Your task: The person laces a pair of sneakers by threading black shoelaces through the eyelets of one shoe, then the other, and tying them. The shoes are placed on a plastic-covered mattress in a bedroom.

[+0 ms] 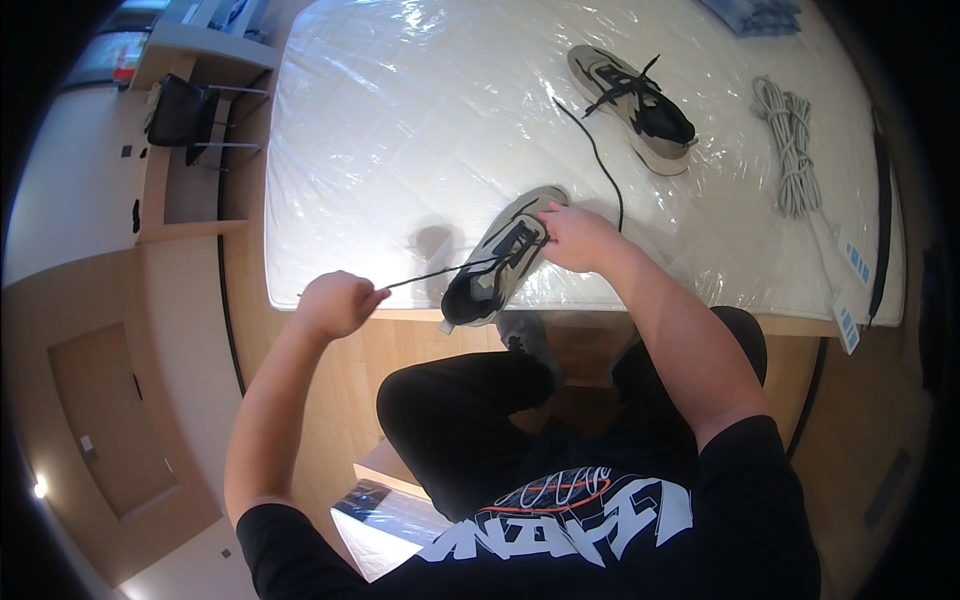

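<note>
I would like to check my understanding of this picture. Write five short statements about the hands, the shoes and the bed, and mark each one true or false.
1. The left hand holds a black lace that runs taut to the near shoe. True.
2. The right hand hangs in the air, away from both shoes. False: it touches the near shoe.
3. The far shoe stands on the floor. False: it is on the mattress.
4. A bundled grey cable lies to the right of both shoes. True.
5. The mattress is covered by clear plastic. True.
</note>
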Available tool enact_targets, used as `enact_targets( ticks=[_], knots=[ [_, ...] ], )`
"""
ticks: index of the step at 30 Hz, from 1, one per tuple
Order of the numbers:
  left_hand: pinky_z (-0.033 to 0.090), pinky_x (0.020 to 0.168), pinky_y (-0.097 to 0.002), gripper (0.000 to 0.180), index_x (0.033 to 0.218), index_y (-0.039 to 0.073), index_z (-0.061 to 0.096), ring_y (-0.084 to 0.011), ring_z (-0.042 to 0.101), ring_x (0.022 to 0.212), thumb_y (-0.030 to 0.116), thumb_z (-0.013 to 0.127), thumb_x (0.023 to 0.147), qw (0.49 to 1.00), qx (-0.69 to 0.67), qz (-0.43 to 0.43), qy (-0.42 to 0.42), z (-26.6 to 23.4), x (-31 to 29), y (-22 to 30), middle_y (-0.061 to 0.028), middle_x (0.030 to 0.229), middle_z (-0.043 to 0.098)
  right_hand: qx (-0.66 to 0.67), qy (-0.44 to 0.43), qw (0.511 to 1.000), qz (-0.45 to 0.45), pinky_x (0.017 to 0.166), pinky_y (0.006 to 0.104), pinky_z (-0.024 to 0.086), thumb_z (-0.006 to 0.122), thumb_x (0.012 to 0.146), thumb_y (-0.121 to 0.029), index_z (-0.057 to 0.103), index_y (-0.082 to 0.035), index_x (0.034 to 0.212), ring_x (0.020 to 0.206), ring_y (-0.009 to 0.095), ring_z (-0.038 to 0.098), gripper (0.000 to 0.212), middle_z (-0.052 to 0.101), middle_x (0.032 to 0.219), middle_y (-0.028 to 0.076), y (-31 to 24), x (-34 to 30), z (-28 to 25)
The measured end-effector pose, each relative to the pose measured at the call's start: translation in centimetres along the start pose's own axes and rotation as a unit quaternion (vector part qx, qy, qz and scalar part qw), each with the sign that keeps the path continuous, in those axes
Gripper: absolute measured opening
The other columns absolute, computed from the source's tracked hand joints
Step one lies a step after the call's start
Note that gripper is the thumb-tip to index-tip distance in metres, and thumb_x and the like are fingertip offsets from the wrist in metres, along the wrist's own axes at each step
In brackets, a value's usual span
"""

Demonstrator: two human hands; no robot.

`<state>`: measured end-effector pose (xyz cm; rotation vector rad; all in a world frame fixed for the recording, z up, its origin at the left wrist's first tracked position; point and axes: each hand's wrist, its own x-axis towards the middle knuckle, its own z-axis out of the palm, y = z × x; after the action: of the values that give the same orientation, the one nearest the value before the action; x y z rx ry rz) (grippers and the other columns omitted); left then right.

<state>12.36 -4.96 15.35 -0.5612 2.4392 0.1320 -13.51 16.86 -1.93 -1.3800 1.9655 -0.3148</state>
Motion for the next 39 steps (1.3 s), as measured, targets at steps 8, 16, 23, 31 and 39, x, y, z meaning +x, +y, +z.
enact_targets(
  ticks=[8,16,23,31,39],
  knots=[
    [0.043,0.060,-0.0426,0.046,0.067,-0.001,0.060,-0.0352,0.051,0.060,0.038,0.061,0.091,0.983,-0.138,-0.118,-0.029,1.7,-1.6,-1.4,-0.0205,0.065,0.057,-0.019,-0.005,1.000,-0.001,0.103,0.0406,0.044,0.050,0.083,-0.025,0.063,-0.005,0.124,0.134,0.022,0.046,0.047,0.054,0.139,0.011,-0.1,-0.5,-0.5],
    [0.044,0.069,-0.0389,0.023,0.069,-0.002,0.060,-0.0301,0.053,0.068,0.014,0.072,0.081,0.939,-0.271,0.039,0.207,-0.1,-4.6,1.4,-0.0149,0.073,0.058,0.193,0.005,0.981,-0.013,0.086,0.0379,0.049,0.057,0.086,-0.026,0.069,0.001,0.098,0.107,0.027,0.061,0.032,0.068,0.110,0.013,0.8,-1.1,-1.7],
    [0.042,0.083,-0.0410,0.028,0.065,0.007,0.059,-0.0274,0.056,0.090,0.025,0.069,0.084,0.902,-0.260,0.331,0.098,-1.4,-12.5,18.5,-0.0071,0.083,0.057,0.423,0.011,0.906,0.017,0.074,0.0342,0.048,0.066,0.088,-0.040,0.069,0.002,0.097,0.080,0.018,0.059,0.043,0.067,0.085,0.008,-1.9,-3.9,-7.2],
    [0.043,0.096,-0.0403,0.026,0.104,0.001,0.064,-0.0339,0.058,0.104,0.021,0.065,0.088,0.916,-0.361,0.022,0.172,4.8,-10.6,18.3,-0.0155,0.104,0.064,0.695,0.106,0.640,-0.310,0.110,0.0432,0.034,0.044,0.101,-0.020,0.067,-0.002,0.089,0.121,0.036,0.055,0.031,0.054,0.131,0.029,1.2,-11.8,-14.7],
    [0.047,0.079,-0.0324,0.033,0.105,-0.003,0.063,-0.0226,0.061,0.087,0.024,0.066,0.087,0.615,-0.734,-0.277,0.081,11.2,5.9,12.2,-0.0100,0.094,0.064,0.811,0.180,0.372,-0.414,0.099,0.0355,0.033,0.050,0.097,-0.012,0.053,-0.012,0.087,0.079,0.012,0.045,0.011,0.050,0.091,0.000,6.9,-27.8,-18.6]
  ],
)
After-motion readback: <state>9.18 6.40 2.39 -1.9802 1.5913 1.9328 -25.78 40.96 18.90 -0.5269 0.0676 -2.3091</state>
